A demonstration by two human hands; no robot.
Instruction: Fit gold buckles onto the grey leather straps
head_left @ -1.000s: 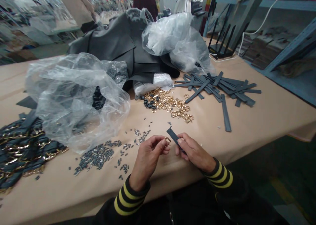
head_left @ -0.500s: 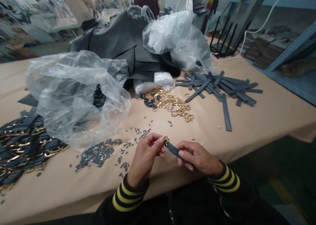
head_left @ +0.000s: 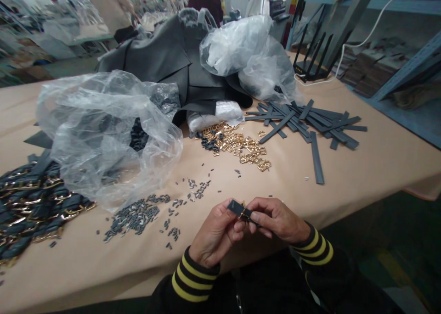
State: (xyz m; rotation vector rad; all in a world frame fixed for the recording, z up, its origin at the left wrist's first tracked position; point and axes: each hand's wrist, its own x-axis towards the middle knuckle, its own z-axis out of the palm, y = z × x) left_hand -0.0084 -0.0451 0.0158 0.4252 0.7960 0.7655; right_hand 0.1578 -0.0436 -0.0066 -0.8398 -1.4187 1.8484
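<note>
Between my hands, above the near table edge, is a dark grey strap (head_left: 235, 207) with a gold buckle (head_left: 245, 213) around it. My left hand (head_left: 220, 229) pinches the strap's left end between thumb and fingers. On the other side of the buckle, my right hand (head_left: 277, 218) grips the strap's right part, which its fingers partly hide. Small dark grey tube-like pieces (head_left: 136, 217) lie heaped to the left of my left hand, with more scattered around them. Beyond my hands lies a pile of loose gold buckles (head_left: 237, 144).
Dark grey strips (head_left: 310, 119) lie in a heap at the right. Strap pieces with gold buckles (head_left: 37, 204) are piled far left. A clear plastic bag (head_left: 113, 135), grey sheet material (head_left: 148, 52) and a black router (head_left: 312, 68) stand farther back. A person (head_left: 106, 6) is in the background.
My left hand has moved right and down, closer to my right hand. The strap's end now shows to the left of the buckle, and the buckle has shifted right.
</note>
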